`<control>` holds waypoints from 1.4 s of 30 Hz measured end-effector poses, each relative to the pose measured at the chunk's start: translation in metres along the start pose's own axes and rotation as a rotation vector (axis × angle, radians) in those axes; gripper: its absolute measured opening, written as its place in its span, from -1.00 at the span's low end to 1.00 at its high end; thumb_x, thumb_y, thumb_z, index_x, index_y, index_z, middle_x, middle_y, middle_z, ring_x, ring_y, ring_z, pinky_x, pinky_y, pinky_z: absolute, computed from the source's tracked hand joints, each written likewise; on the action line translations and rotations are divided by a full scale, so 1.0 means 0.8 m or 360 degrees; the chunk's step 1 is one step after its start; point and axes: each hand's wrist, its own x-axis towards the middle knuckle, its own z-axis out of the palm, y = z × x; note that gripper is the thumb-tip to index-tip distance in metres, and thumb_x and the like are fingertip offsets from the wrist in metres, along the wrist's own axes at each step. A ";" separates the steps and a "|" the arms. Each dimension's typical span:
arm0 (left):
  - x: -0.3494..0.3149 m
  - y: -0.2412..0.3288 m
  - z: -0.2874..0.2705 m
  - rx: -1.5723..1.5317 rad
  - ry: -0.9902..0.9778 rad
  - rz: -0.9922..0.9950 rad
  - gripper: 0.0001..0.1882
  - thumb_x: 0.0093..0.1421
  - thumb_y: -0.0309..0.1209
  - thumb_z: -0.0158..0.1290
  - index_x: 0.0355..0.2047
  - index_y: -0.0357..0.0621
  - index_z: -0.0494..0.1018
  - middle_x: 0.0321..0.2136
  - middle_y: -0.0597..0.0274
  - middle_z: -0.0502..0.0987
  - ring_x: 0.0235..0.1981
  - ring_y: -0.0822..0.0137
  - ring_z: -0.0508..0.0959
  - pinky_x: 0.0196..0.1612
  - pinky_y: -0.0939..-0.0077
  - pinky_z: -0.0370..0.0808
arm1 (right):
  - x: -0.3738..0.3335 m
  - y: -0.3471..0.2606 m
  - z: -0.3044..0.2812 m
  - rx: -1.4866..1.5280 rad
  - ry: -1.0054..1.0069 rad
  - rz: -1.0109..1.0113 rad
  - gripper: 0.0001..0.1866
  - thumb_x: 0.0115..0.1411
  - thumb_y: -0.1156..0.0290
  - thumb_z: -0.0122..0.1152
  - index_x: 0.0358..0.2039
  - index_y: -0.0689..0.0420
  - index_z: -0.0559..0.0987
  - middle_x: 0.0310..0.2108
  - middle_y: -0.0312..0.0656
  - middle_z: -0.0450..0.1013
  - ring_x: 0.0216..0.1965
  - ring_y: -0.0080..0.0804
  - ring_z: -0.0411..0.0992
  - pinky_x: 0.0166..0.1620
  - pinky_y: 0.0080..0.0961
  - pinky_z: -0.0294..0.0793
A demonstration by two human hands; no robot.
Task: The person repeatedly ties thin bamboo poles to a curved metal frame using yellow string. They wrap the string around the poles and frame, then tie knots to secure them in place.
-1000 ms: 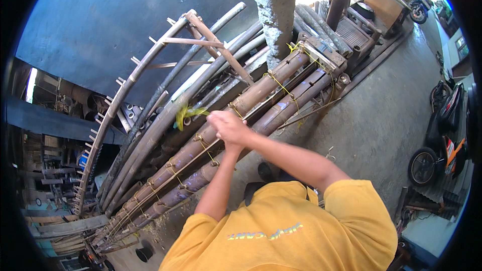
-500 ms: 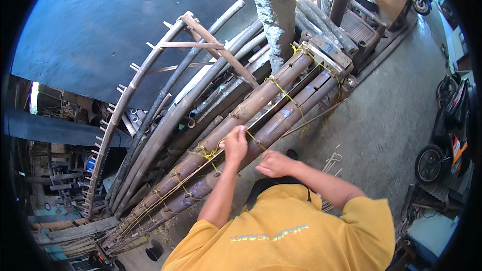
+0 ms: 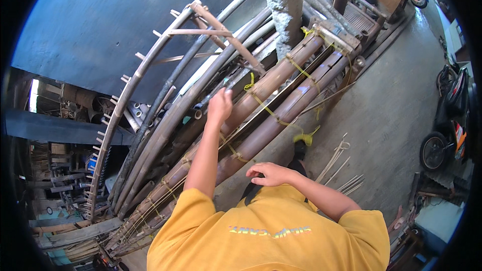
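Two long brown bamboo poles lie side by side in front of me, the far pole [image 3: 273,83] and the near pole [image 3: 271,129], tied together with yellow cord [image 3: 268,109]. My left hand [image 3: 219,104] is raised at the left side of the far pole; its fingers are bent away from view and slightly blurred, so whether it grips anything is unclear. Close to my body, my right hand [image 3: 271,174] is loosely curved, thumb and fingers apart, with nothing visible in it. A loose bunch of yellow cord [image 3: 306,137] shows beyond the near pole, and a yellow loop [image 3: 250,82] beside the far one.
A curved bamboo frame with pegs [image 3: 125,83] leans at the left against a blue wall [image 3: 125,20], among several long poles. A rough pillar [image 3: 275,10] rises behind. Thin sticks [image 3: 334,158] lie on the concrete floor [image 3: 381,105]. A motorcycle [image 3: 447,125] stands at the right.
My hands have moved apart: the left up and leftward past the far pole, the right down toward my body. A bunch of yellow cord now shows beyond the near pole.
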 end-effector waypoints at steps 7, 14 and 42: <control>-0.212 -0.035 -0.071 0.0099 -0.0651 -0.0310 -0.71 0.28 -0.24 0.10 -0.16 -0.22 0.44 -0.04 -0.07 0.56 0.00 0.02 0.55 0.10 0.33 0.39 | 0.116 -0.051 0.072 0.1825 0.1807 -0.0689 -0.67 0.36 0.12 0.05 -0.13 0.13 0.53 -0.32 -0.30 0.49 -0.31 -0.44 0.46 -0.14 -0.36 0.46; -0.220 -0.052 -0.040 -0.0240 -0.0181 -0.0275 -0.71 0.36 -0.28 -0.07 -0.06 -0.08 0.57 -0.21 -0.12 0.61 -0.11 -0.12 0.57 -0.09 -0.02 0.32 | 0.244 -0.182 -0.019 -0.1682 0.0546 0.0155 -0.28 0.33 -0.29 -0.27 -0.04 0.05 0.65 -0.12 0.05 0.58 0.01 0.05 0.50 0.05 0.13 0.35; -0.104 -0.183 -0.068 -0.0107 0.0103 -0.0039 -0.58 0.37 -0.16 -0.12 -0.10 -0.27 0.53 -0.18 -0.26 0.58 -0.11 -0.21 0.58 -0.03 -0.02 0.48 | -0.065 0.084 0.160 0.2560 0.1203 0.0277 -0.33 0.30 -0.24 -0.02 0.07 0.14 0.44 -0.14 -0.02 0.49 -0.09 -0.12 0.49 0.13 0.03 0.45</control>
